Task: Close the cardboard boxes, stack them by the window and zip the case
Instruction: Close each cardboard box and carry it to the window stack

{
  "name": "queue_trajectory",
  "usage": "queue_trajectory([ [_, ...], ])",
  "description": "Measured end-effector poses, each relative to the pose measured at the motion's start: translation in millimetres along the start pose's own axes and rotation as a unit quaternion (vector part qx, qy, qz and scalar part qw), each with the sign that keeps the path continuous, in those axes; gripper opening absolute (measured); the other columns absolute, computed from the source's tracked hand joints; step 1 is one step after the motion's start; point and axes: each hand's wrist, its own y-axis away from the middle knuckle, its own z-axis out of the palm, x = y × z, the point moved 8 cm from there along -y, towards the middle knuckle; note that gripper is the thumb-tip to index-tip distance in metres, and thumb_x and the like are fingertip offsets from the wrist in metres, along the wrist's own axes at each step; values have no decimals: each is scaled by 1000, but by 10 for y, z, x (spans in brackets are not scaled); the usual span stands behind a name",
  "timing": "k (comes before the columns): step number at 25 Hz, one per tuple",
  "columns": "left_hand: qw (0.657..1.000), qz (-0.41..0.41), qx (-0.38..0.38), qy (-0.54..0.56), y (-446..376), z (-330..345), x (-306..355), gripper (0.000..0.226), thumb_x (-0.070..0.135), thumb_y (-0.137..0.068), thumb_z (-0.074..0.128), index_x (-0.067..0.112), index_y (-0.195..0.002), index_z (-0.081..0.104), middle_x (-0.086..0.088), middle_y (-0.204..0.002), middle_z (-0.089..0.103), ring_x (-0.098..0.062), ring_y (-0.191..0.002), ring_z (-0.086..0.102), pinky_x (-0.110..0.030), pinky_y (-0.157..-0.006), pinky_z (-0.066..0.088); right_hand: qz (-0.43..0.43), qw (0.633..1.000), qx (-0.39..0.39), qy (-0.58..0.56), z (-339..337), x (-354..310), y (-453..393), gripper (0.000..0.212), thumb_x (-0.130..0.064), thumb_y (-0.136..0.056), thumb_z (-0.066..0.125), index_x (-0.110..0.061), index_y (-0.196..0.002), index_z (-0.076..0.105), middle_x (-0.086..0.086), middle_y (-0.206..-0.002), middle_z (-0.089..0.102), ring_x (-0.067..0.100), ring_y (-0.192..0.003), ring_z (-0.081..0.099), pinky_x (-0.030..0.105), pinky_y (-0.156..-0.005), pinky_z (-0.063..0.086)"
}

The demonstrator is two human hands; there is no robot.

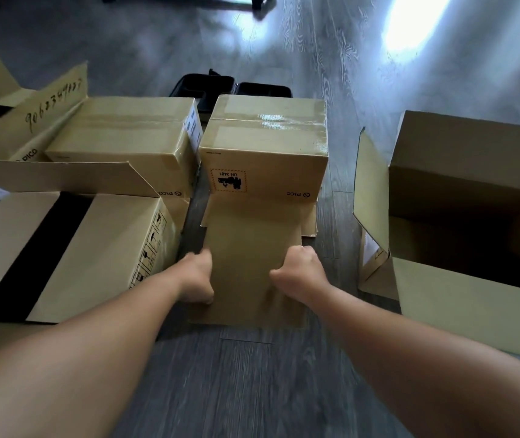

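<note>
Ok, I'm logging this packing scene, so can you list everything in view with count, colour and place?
Taped box: one, tan, centre, lying on its side, its flaps spread on the floor toward the person.
Closed box: one, tan, left of the taped box.
Open boxes: three, tan; far left, near left, right.
Case: one, black, lying open behind the boxes.
Floor: grey wood.
Left hand: grips the long flap's left edge.
Right hand: fingers curled on the same flap.
</note>
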Motion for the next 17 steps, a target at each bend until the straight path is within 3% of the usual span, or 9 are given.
queue_trajectory([
  [3, 998, 14, 60, -11, 180, -272, 20, 68, 22, -71, 78, 11, -125, 39, -13, -122, 47, -31, -111, 55, -40, -91, 53, -36, 999, 21, 3, -208, -161, 61, 24, -28, -80, 65, -17, -77, 44, 11, -115, 46, 28, -96, 49, 31, -76, 41],
  [6, 993, 33, 110, 13, 356, -541, 68, 46, 28, -72, 74, 14, -103, 44, -10, -109, 46, -29, -100, 55, -35, -78, 50, -66, 996, 51, -5, -476, -345, 110, 34, -38, -84, 73, -17, -78, 46, 10, -120, 46, 27, -101, 49, 33, -77, 44],
  [9, 985, 44, 165, 36, 565, -835, 129, 41, 33, -72, 70, 14, -100, 48, -8, -103, 49, -26, -93, 54, -32, -70, 45, -98, 991, 90, -19, -792, -557, 206, 38, -49, -83, 76, -18, -88, 54, 11, -124, 50, 29, -107, 52, 37, -87, 48],
  [11, 975, 48, 212, 50, 707, -1047, 163, 41, 36, -72, 69, 15, -102, 51, -7, -101, 51, -26, -93, 54, -34, -74, 47, -107, 988, 108, -27, -994, -683, 250, 47, -51, -82, 75, -12, -104, 60, 12, -125, 51, 30, -111, 51, 39, -91, 49],
  [12, 970, 50, 231, 55, 776, -1145, 179, 43, 38, -73, 68, 14, -105, 52, -8, -102, 51, -26, -94, 54, -35, -78, 49, -109, 987, 114, -33, -1090, -747, 269, 49, -51, -81, 75, -11, -106, 61, 11, -124, 51, 30, -111, 50, 38, -90, 48],
  [17, 948, 62, 306, 62, 1080, -1574, 279, 51, 46, -75, 66, 13, -113, 55, -9, -105, 53, -27, -95, 55, -39, -82, 51, -121, 980, 150, -55, -1558, -971, 435, 39, -47, -77, 74, -16, -80, 52, 4, -105, 52, 23, -91, 48, 28, -67, 38],
])
